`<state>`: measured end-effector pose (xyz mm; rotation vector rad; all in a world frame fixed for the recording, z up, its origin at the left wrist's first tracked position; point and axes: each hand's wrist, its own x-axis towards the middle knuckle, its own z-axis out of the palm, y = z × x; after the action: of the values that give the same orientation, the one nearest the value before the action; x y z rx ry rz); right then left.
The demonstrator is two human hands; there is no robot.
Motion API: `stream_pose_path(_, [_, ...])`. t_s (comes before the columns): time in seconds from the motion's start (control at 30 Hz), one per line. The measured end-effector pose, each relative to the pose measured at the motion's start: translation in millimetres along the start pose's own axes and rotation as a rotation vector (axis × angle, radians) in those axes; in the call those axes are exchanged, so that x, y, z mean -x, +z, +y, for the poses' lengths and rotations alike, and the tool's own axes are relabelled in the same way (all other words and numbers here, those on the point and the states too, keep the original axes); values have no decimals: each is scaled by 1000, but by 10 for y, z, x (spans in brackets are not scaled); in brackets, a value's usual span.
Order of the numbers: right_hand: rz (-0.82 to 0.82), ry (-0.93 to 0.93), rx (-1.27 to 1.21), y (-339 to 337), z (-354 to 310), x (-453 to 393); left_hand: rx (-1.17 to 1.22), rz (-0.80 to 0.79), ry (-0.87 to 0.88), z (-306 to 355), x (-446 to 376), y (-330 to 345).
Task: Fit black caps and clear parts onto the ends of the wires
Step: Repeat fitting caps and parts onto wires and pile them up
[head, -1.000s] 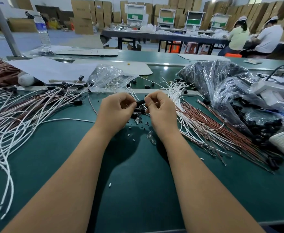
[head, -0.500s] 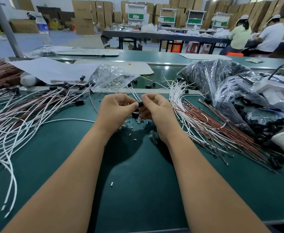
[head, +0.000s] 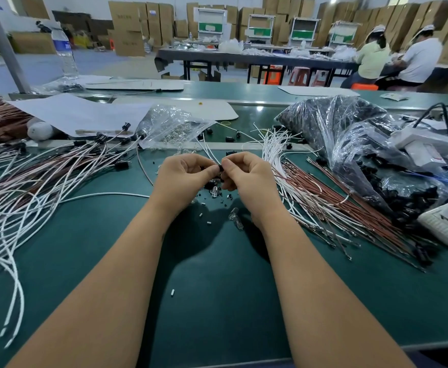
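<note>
black cap [head: 220,167] pinched between left hand [head: 183,176] and right hand [head: 246,174] fingertips over green table [head: 217,288], loose clear parts [head: 215,192] just below.

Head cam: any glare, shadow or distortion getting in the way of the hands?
Head view: wide-angle bend curves the table edge and stretches both forearms; soft shadow on the green mat under the arms; glare on the clear bag and black-cap bag; left hand and right hand sharp, black cap mostly hidden.
</note>
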<state>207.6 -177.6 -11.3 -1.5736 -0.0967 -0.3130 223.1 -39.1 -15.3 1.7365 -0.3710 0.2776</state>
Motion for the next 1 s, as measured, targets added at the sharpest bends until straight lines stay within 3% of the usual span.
stream_pose_path(0.1, [148, -28, 166, -95, -4, -12, -36, 63, 12, -44, -13, -29])
stream_pose_path(0.2, [303, -83, 562, -235, 23, -33, -124, 142, 29, -99, -21, -62])
stream_pose_path(0.43, [83, 35, 1195, -284, 78, -11, -247, 212, 54, -143, -14, -65])
stream_pose_path(0.7, [55, -46, 1228, -186, 56, -2, -321, 223, 32, -158, -31, -65])
stream_pose_path(1.0, [229, -138, 975, -168, 44, -3, -358, 228, -36, -162, -44, -62])
